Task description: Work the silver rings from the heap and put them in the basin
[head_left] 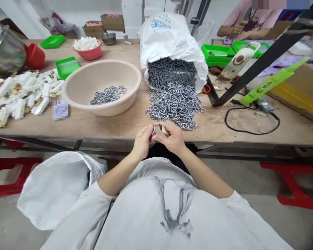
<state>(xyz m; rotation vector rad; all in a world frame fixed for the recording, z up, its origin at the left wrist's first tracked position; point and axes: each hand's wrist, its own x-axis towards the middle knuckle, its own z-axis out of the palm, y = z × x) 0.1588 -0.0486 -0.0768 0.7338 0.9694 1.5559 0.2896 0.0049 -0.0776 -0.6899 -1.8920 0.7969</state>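
Note:
In front of my body, at the table's near edge, my left hand (pixel 142 143) pinches a small grey ring (pixel 153 130) between thumb and fingers. Close beside it, my right hand (pixel 174 138) is closed around a short pale tool with a dark end (pixel 164 130); its exact kind is not clear. The fingertips of both hands meet near the ring. Just beyond them lies a heap of grey rings (pixel 173 104), spilling from the mouth of a white sack (pixel 169 38) tipped on its side. To the left, a beige basin (pixel 101 69) contains some more rings.
White pieces (pixel 23 92) are piled on the left by green trays (pixel 67 67) and a red bowl (pixel 90 53). A slanted black metal bar (pixel 255 60) and a cable (pixel 226 118) occupy the right. A white bag (pixel 54 187) hangs low left. Across the table, another person (pixel 250 26) works.

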